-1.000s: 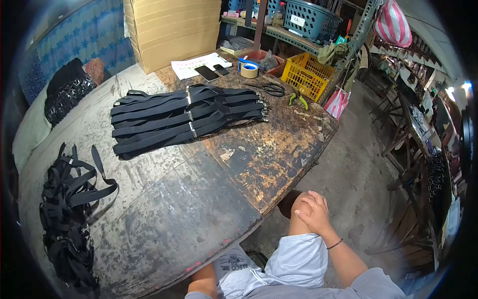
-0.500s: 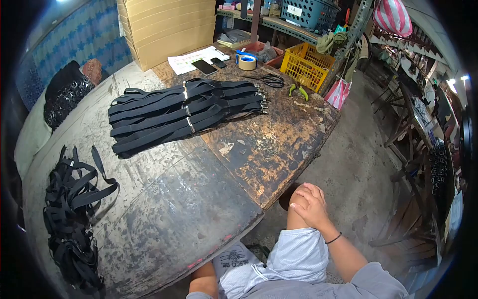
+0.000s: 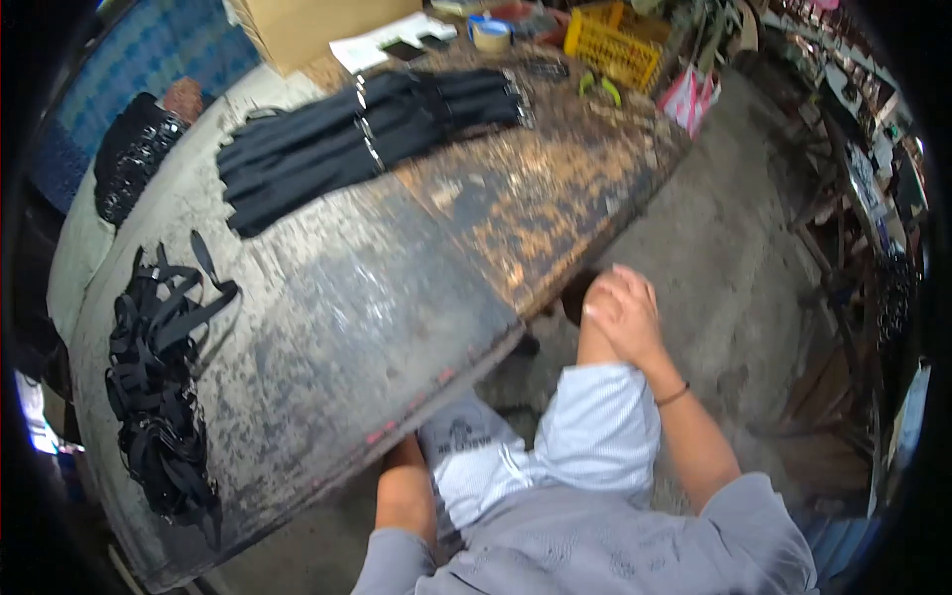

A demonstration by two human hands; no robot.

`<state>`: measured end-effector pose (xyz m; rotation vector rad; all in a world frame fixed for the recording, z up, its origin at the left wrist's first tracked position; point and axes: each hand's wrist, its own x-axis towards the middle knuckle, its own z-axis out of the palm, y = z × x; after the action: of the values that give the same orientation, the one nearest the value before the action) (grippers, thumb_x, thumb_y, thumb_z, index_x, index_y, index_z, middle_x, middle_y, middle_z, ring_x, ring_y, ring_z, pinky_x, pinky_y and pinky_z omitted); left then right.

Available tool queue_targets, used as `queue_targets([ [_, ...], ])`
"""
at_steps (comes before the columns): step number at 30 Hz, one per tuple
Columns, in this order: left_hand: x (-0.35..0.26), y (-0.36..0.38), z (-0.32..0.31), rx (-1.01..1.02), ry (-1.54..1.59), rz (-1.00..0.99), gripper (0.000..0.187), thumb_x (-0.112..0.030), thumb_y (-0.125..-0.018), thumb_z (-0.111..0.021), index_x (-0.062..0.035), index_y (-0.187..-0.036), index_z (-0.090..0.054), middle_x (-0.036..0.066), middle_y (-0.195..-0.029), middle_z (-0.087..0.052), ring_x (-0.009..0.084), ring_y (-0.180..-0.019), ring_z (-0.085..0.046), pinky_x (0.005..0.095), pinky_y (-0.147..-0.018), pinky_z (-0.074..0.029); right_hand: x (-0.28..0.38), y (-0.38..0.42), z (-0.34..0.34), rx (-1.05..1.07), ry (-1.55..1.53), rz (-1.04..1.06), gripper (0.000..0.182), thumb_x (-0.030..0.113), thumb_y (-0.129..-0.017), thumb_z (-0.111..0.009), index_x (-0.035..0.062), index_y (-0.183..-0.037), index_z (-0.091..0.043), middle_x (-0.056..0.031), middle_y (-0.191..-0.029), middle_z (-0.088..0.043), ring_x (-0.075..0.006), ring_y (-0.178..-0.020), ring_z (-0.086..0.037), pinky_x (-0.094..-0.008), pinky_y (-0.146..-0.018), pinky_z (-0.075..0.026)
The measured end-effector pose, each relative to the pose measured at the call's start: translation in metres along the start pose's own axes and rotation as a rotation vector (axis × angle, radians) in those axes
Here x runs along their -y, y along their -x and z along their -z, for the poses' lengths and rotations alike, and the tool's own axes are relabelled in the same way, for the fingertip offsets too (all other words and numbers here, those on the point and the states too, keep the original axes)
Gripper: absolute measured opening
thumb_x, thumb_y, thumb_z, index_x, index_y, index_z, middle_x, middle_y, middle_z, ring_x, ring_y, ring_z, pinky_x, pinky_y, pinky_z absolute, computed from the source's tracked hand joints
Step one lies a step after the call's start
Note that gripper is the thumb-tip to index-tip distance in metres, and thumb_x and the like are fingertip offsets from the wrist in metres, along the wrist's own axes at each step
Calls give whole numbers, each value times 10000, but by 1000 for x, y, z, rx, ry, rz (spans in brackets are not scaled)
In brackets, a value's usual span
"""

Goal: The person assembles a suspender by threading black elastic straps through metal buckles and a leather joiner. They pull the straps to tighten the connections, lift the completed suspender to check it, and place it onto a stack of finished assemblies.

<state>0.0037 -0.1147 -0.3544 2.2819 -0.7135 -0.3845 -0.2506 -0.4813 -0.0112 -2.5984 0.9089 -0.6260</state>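
My right hand (image 3: 629, 315) rests over my bare knee, its fingers laid along it and holding nothing. Only my left forearm (image 3: 405, 491) shows, reaching down beside the table's near edge; the hand itself is hidden under the tabletop. Across the worn table (image 3: 337, 327) lies a neat row of black elastic straps (image 3: 307, 144) with metal clips and slides. A loose tangle of black straps (image 3: 164, 387) sits at the table's left side. Neither hand touches the straps.
A cardboard box (image 3: 317, 30), papers (image 3: 377, 45), a tape roll (image 3: 490, 35) and green-handled snips (image 3: 601, 89) stand along the far side. A yellow crate (image 3: 617, 45) is beyond. At the far left lies another black clip-covered bundle (image 3: 139, 154). Concrete floor (image 3: 734, 228) runs along the right.
My view has tipped downward, so the table and straps sit higher in the picture and more of my shirt shows. My right hand stays on the knee; the straps lie unchanged.
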Motion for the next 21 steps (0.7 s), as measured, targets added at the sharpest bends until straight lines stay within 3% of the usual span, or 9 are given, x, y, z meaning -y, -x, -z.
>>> queue_targets([
  [5,-6,-1,-21,91,-14,3,554,-534,-983,-443,-182,-1398,-543,153,-1398,-556,358,-1315,-489,491,-1115,-334,-35,8,1,-44,-131,-80,406,328,-882,-679,44,-1172,-662,-166,-1322,-570,-351,-1241,-505,-422,-1065,-393],
  [6,-7,7,-27,96,-14,-4,553,-535,-983,-442,-184,-1397,-545,153,-1395,-559,358,-1313,-492,493,-1114,-335,-47,11,-2,-122,-339,-198,459,377,-914,-649,28,-1213,-634,-160,-1322,-577,-327,-1234,-525,-410,-1062,-405],
  [7,-122,17,41,155,-208,-8,562,-531,-968,-485,-214,-1431,-511,152,-1412,-546,350,-1322,-480,471,-1118,-323,-57,16,0,-202,-544,-315,516,426,-945,-619,13,-1253,-606,-154,-1322,-584,-302,-1226,-544,-398,-1060,-418],
  [8,-137,22,45,265,41,178,637,-508,-956,-515,-179,-1495,-431,148,-1516,-443,316,-1421,-367,415,-1172,-251,-66,23,5,-204,-532,-324,516,426,-945,-619,13,-1253,-606,-154,-1322,-584,-302,-1226,-544,-398,-1060,-418],
  [10,-144,29,50,467,348,175,726,-451,-952,-528,-107,-1551,-306,140,-1616,-266,284,-1503,-202,364,-1214,-149,-72,32,22,154,-1490,-918,678,564,-966,-535,-11,-1327,-542,-152,-1358,-566,-269,-1222,-563,-386,-1058,-440],
  [11,-163,37,64,562,365,348,733,-378,-964,-467,-53,-1569,-209,131,-1648,-151,263,-1528,-101,345,-1226,-91,-66,41,33,230,-1442,-969,819,676,-947,-457,-7,-1398,-479,-181,-1417,-520,-271,-1259,-551,-392,-1073,-440],
  [15,-184,65,88,635,380,263,718,-231,-923,-342,-84,-1590,-124,141,-1658,-106,261,-1534,-62,357,-1227,-72,-92,91,29,391,-1371,-938,974,781,-901,-376,26,-1515,-332,-201,-1513,-414,-299,-1371,-447,-415,-1121,-391],
  [18,-190,80,102,677,223,191,763,-201,-881,-366,-86,-1592,-116,166,-1660,-56,286,-1536,-24,379,-1228,-60,-87,135,33,443,-1346,-1074,1020,824,-864,-367,65,-1542,-294,-191,-1553,-356,-320,-1403,-396,-450,-1136,-367],
  [21,-218,95,127,725,146,204,787,-232,-865,-384,-70,-1586,-116,243,-1640,11,334,-1531,13,403,-1227,-66,-101,184,25,451,-1431,-1055,1054,853,-838,-354,86,-1555,-268,-178,-1580,-308,-332,-1427,-352,-475,-1144,-351],
])
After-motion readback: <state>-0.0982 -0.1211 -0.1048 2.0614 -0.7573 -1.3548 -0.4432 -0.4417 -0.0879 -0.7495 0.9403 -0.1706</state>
